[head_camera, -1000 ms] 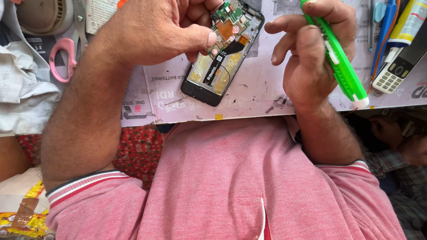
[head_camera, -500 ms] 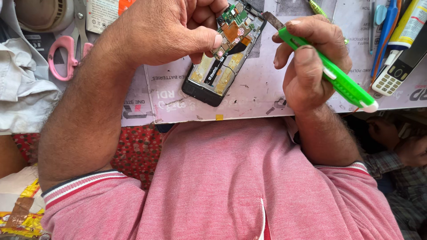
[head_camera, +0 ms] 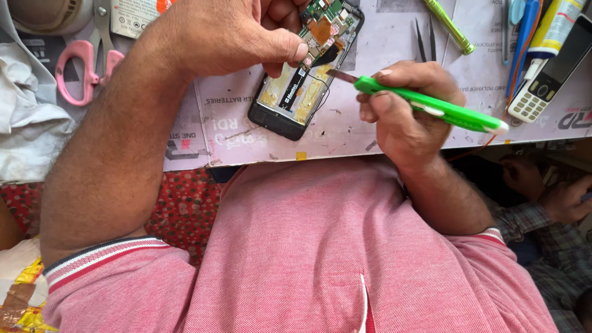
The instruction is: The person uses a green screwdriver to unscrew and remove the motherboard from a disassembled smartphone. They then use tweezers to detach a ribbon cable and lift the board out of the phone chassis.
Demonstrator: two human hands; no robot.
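A pale printed worktop (head_camera: 394,132) fills the far half of the scene. At its centre the left hand (head_camera: 228,34) pinches an opened phone (head_camera: 305,77); the right hand (head_camera: 407,111) grips a green craft knife (head_camera: 431,106). Pink scissors (head_camera: 83,65) lie far left.

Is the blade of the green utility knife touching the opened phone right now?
No. The blade of the green utility knife in the right hand points toward the opened phone but stops short of its edge.
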